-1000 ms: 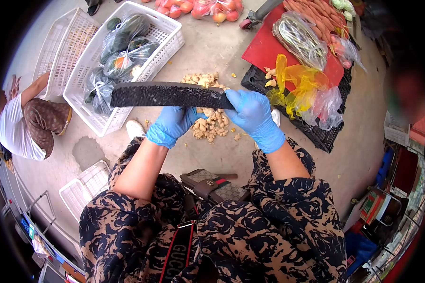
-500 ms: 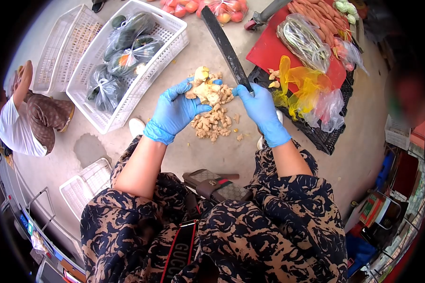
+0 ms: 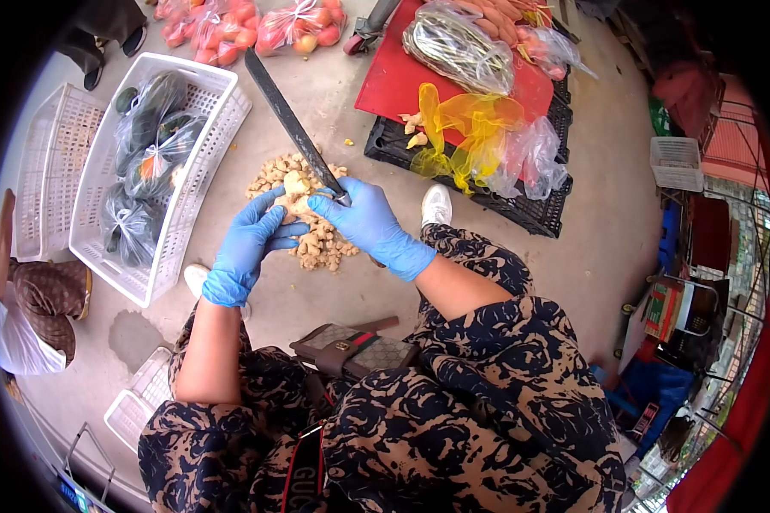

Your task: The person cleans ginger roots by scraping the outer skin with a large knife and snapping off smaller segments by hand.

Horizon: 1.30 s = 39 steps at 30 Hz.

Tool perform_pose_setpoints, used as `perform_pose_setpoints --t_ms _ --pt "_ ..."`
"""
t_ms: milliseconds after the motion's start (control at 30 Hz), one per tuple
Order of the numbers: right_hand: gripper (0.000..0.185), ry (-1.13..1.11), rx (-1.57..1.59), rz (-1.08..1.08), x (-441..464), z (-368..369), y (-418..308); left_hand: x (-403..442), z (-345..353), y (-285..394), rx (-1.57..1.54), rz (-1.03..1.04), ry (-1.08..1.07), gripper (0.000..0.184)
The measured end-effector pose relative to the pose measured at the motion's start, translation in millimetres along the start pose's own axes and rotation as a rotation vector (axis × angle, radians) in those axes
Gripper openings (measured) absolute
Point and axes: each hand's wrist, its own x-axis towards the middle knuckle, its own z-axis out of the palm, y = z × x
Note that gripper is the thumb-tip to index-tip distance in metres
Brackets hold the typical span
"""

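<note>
Over the ginger pile (image 3: 327, 250) on the floor (image 3: 595, 256): left hand (image 3: 250, 239) clamped on a ginger root (image 3: 297, 185), right hand (image 3: 364, 218) on a dark knife (image 3: 287, 115).

Two gloved hands (image 3: 368, 224), one dark knife (image 3: 293, 126), one held ginger root (image 3: 297, 185), one yellow net (image 3: 483, 120), two white shoes (image 3: 436, 205)

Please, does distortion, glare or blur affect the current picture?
Head view: strong fisheye curving, black corners; head view: small glints on the clear plastic bag of pale stalks; head view: blue-gloved left hand, blue-gloved right hand and long, dark, flat blade look fairly sharp.
</note>
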Motion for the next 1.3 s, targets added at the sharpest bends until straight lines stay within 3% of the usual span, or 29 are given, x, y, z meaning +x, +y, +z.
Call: perform_pose_setpoints --t_ms 67,167,367,633,700,767,833,900,933,967,1100,1167,1233,1300 --pt "0.036 0.048 -0.027 0.0 0 -10 3 -2 0 -5 0.175 0.01 0.11 0.04" --pt "0.038 0.235 -0.295 -0.052 23 -39 55 -3 -6 -3 0.218 0.047 0.061 0.037" --pt "0.044 0.52 -0.474 0.177 88 -101 162 -6 -20 -2 0.302 0.068 0.046 0.035" --pt "0.043 0.607 -0.655 0.302 116 -158 171 2 -58 -11 0.427 0.112 0.256 0.034" --pt "0.036 0.52 -0.094 0.409 103 -170 142 15 -91 -31 0.494 0.128 0.337 0.032" --pt "0.03 0.451 0.246 0.358 70 -161 75 28 -126 -60 0.566 0.032 0.454 0.033" --pt "0.03 0.331 0.538 0.264 27 -156 24 40 -152 -90 0.549 -0.18 0.604 0.031" --pt "0.03 0.236 0.691 0.251 -13 -155 -13 77 -224 -182 0.685 -0.23 0.676 0.036" --pt "0.03 0.267 0.694 0.24 -30 -153 -19 84 -228 -220 0.837 -0.249 0.652 0.037" --pt "0.031 0.294 0.694 0.232 -40 -150 -21 87 -227 -243 0.984 -0.272 0.624 0.038" --pt "0.036 0.402 0.541 0.245 -44 -136 -10 86 -111 -258 0.972 -0.355 0.552 0.039" --pt "0.036 0.357 0.56 0.289 -35 -142 -8 97 -66 -253 1.114 -0.19 0.473 0.041" --pt "0.034 0.394 0.512 0.31 -25 -145 -4 114 -29 -244 1.198 0.122 0.499 0.045" --pt "0.033 0.44 0.478 0.334 -20 -146 -2 145 -5 -226 1.195 0.236 0.541 0.046"
